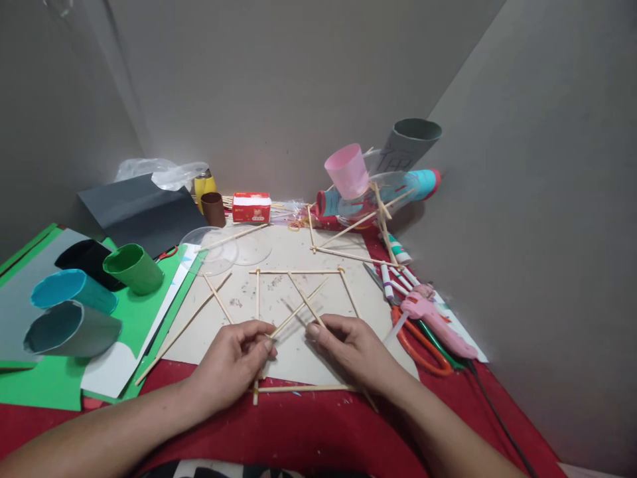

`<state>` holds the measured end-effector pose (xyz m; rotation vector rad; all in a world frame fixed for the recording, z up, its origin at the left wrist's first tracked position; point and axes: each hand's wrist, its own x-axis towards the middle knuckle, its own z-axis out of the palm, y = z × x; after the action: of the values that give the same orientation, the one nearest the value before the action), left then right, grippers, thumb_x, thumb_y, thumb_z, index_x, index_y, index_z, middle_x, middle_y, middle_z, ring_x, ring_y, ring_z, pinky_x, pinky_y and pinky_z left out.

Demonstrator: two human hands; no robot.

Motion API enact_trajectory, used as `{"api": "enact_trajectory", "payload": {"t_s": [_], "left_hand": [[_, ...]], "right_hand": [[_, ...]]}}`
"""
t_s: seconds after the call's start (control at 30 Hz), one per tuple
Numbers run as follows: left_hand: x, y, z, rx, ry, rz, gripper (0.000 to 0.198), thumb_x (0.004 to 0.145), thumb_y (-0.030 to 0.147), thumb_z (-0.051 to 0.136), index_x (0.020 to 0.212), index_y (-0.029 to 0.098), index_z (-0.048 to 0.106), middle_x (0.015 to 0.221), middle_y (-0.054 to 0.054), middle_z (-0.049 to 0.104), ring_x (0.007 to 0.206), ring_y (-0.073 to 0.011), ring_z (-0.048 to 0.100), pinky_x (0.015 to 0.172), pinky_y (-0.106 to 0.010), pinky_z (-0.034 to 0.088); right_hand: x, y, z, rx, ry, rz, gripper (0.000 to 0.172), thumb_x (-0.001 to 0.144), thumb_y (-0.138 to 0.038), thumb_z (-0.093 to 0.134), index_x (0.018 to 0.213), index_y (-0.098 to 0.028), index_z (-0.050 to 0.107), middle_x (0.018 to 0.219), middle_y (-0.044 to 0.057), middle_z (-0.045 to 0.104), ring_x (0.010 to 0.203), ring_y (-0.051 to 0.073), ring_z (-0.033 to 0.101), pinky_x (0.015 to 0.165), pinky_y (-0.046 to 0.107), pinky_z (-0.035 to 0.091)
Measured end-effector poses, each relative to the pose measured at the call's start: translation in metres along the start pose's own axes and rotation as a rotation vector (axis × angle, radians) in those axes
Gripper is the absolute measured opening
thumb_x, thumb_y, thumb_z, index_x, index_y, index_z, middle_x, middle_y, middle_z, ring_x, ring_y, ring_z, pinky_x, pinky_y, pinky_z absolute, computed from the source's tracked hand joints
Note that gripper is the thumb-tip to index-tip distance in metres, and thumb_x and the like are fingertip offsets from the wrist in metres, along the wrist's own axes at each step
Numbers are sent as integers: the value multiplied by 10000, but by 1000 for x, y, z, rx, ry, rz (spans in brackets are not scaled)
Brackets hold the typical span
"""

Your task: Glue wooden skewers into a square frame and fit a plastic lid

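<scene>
My left hand (243, 355) pinches the near end of a thin wooden stick (297, 310) that slants up to the right. Between the fingers of my right hand (343, 342) is a second wooden stick (301, 291), slanting up to the left. The two sticks cross in front of me. Beneath them lies a four-sided frame of sticks (298, 271), joined at its corners with yellowish bindings; my hands hide parts of it. Loose sticks (186, 328) lie left of my left hand. The frame rests partly on a pale board (298, 365) marked with small dark spots.
Paper tubes, one green (142, 279), one blue (94, 295) and one grey (94, 332), lie at left on coloured sheets. A pink glue gun (438, 318) and orange-handled scissors (423, 345) are at right. Behind stands a stick frame (351, 255) near a pink cup (351, 174).
</scene>
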<state>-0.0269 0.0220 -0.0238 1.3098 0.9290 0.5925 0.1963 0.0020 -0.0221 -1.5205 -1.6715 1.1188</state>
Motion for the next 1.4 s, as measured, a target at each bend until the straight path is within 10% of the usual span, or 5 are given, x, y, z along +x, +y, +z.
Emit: {"api": "enact_trajectory", "payload": {"t_s": [0.53, 1.4], "left_hand": [[15, 31, 9, -295, -76, -249, 257, 726, 271, 732, 892, 115, 613, 816, -81, 667, 646, -119, 631, 614, -228, 493], [56, 38, 20, -250, -41, -94, 99, 769, 190, 705, 819, 129, 646, 657, 6, 622, 577, -81, 558, 570, -201, 474]], "right_hand": [[-2, -3, 9, 162, -164, -94, 388, 923, -422, 436, 699, -144, 588, 573, -12, 526, 520, 98, 438, 512, 211, 336], [5, -3, -4, 254, -19, -103, 320, 841, -277, 458, 574, -147, 579, 496, 4, 554, 472, 98, 471, 469, 206, 347]]}}
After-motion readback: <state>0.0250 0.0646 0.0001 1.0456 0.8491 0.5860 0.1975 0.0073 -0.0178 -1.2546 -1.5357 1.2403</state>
